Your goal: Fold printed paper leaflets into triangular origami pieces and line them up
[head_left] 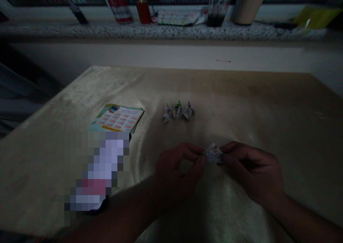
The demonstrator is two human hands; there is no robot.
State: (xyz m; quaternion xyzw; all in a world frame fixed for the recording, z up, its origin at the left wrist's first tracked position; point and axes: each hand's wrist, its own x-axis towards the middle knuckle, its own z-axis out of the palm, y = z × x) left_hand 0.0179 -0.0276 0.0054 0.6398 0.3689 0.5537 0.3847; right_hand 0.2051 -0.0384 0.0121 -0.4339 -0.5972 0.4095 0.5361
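Observation:
A small folded piece of printed paper is pinched between both hands above the table. My left hand grips its left corner with thumb and fingers. On the other side, my right hand pinches the right corner. Beyond the hands, a row of 3 little folded paper shapes stands on the table: a left one, a middle one and a right one. A stack of printed sheets with green edges lies at the left.
A pixelated, phone-like object lies left of my left forearm on the table. On the granite sill behind stand a red can, a red candle-like container, a glass with dark liquid and a beige cylinder.

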